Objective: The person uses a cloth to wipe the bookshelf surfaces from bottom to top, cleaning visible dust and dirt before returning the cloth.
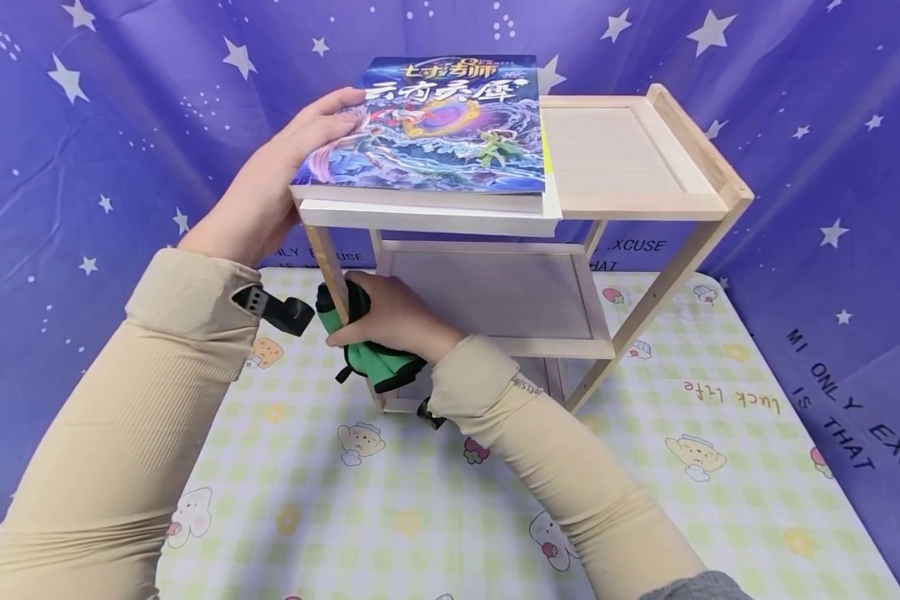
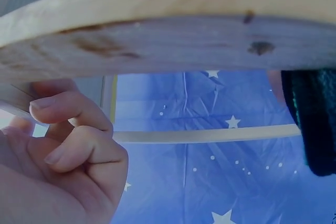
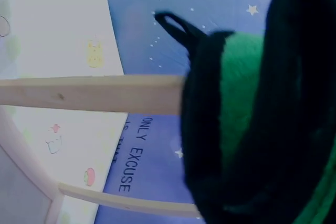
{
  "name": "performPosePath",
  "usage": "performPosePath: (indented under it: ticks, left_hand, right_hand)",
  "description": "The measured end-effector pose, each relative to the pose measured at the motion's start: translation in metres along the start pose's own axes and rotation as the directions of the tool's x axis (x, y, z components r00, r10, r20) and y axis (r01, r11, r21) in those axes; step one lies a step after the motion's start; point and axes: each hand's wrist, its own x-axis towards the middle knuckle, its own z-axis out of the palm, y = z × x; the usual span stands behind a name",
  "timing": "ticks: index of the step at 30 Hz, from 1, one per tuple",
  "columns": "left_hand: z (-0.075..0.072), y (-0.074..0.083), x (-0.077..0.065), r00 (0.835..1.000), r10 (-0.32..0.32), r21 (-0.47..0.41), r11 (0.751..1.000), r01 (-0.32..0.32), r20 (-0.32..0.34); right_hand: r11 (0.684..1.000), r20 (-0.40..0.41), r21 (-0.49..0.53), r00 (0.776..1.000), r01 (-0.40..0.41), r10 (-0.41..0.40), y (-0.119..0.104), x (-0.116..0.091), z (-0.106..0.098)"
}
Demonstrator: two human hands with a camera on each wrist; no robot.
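Note:
A light wooden three-tier shelf (image 1: 667, 204) stands in the head view. My left hand (image 1: 288, 162) holds its top left side, with fingertips by the left edge of a blue illustrated book (image 1: 435, 125). Curled fingers of that hand (image 2: 79, 135) show in the left wrist view, beside a wooden post (image 2: 168, 45). Lower down, my right hand (image 1: 397, 317) grips a green cloth with black edging (image 1: 382, 362), folded round the shelf's front left post. The cloth (image 3: 241, 93) fills the right side of the right wrist view, covering part of a post (image 3: 94, 93).
Beneath the blue book lies another thick book (image 1: 427, 218), jutting slightly over the shelf's front edge. A checked tablecloth (image 1: 450, 508) with cartoon prints spreads under the shelf. Purple star-printed fabric (image 1: 157, 108) hangs behind and at both sides.

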Motion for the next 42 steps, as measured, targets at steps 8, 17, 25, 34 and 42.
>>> performPosePath:
  ticks: [8,17,25,34,42]
  left_hand:
    - [-0.002,0.002,0.001,0.999,-0.021,0.052,0.998,0.023,-0.036]
    - [-0.002,0.001,0.0,0.999,-0.029,0.075,0.997,0.032,-0.042]
    - [-0.002,0.001,-0.001,0.999,-0.017,0.077,0.997,0.019,-0.034]
    - [-0.002,0.003,-0.004,0.998,-0.019,0.149,0.988,0.026,-0.053]
    - [-0.001,0.005,-0.003,0.999,0.009,0.155,0.988,-0.003,-0.041]
  right_hand:
    - [1.0,-0.117,0.012,0.993,-0.02,0.022,0.0,-0.002,0.007]
    - [1.0,-0.236,0.002,0.972,0.004,-0.003,-0.006,-0.006,0.009]
    - [0.998,-0.267,-0.018,0.962,0.059,-0.062,-0.018,-0.008,-0.003]
    - [0.986,-0.376,0.076,0.92,0.149,-0.11,-0.034,-0.012,-0.015]
    - [0.947,-0.487,0.18,0.861,0.266,-0.149,-0.047,-0.016,-0.023]
